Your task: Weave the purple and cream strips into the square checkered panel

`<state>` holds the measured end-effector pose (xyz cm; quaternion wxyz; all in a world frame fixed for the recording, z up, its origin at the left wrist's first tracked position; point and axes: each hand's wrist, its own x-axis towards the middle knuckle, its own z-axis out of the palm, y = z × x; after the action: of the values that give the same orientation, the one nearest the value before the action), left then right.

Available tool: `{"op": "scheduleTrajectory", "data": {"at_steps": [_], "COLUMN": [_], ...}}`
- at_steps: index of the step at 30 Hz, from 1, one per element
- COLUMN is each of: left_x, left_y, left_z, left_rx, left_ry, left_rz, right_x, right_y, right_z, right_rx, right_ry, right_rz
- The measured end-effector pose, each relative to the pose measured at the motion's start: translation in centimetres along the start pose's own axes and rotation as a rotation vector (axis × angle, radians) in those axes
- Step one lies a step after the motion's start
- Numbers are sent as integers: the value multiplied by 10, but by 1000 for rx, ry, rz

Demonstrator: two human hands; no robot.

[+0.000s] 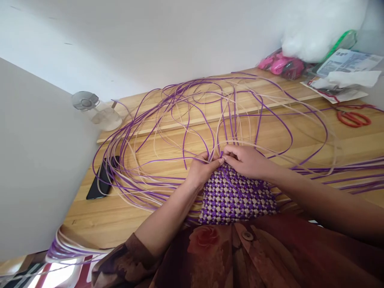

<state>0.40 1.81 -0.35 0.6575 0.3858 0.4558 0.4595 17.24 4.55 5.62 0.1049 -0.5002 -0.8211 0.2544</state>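
You are pinching strips (212,153) with your left hand (201,170) and right hand (250,162), close together at the far edge of the mat (237,196), which is lying at the table's (90,218) near side and presumably handling light, pliant and slick, best held where tightly woven.

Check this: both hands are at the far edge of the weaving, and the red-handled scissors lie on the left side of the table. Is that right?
Not quite: in the head view, the scissors lie on the right side of the table. The left hand and right hand are at the far edge of the weaving.
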Motion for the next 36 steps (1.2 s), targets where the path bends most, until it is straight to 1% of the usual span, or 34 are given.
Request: {"op": "scheduleTrajectory", "data": {"at_steps": [3, 5, 6, 7, 9, 10, 11, 12, 14, 16, 17, 18, 19, 21, 22, 23, 25, 27, 28, 32, 36], "left_x": [4, 5, 5, 4, 4, 4, 4, 5, 6, 6, 5, 5, 4, 2, 1, 1, 0, -1, -1, -3, -4], "left_y": [3, 6, 7, 7, 7, 7, 6, 4, 1, -1, -2, -2, -2, -2, -2, -1, -1, -1, -1, 2, 6], "left_z": [1, 3, 3, 4, 6, 6, 6, 6, 5, 3, 2, 1, 0, 0, 0, 0, 0, -1, -1, -1, 2], "left_rx": [90, 116, 109, 92, 51, 40, 34, 31, 19, -3, -10, -11, -9, 1, 10, 17, 30, 31, 25, -13, -96], "left_ry": [19, 28, 31, 37, 58, 72, 86, 96, 98, 72, 53, 33, 18, 7, 7, 11, 10, 2, -1, 9, 32], "left_rz": [11, -8, -25, -48, -103, -129, -151, -167, -171, -142, -126, -115, -108, -101, -101, -99, -102, -107, -107, -115, -120], "right_x": [3, 5, 5, 5, 4, 4, 2, 1, -5, -16, -22, -29, -35, -47, -51, -53, -52, -43, -37, -4, 21], "right_y": [-2, 0, 3, 6, 14, 17, 19, 21, 21, 17, 14, 11, 7, 2, 0, -1, 0, 5, 9, 23, 24], "right_z": [-1, -5, -7, -8, -8, -8, -8, -8, -8, -10, -10, -10, -10, -7, -6, -5, -5, -8, -10, -17, -18], "right_rx": [-32, -15, 41, 125, 291, 320, 287, 198, -55, -258, -305, -320, -316, -276, -252, -233, -222, -246, -263, -243, -172], "right_ry": [-11, -65, -120, -192, -336, -374, -373, -332, -176, 21, 104, 160, 183, 150, 118, 105, 161, 234, 244, 142, 40], "right_rz": [-8, -45, -39, -2, 115, 154, 159, 129, 9, -114, -177, -245, -317, -428, -450, -443, -388, -375, -394, -478, -460]}}
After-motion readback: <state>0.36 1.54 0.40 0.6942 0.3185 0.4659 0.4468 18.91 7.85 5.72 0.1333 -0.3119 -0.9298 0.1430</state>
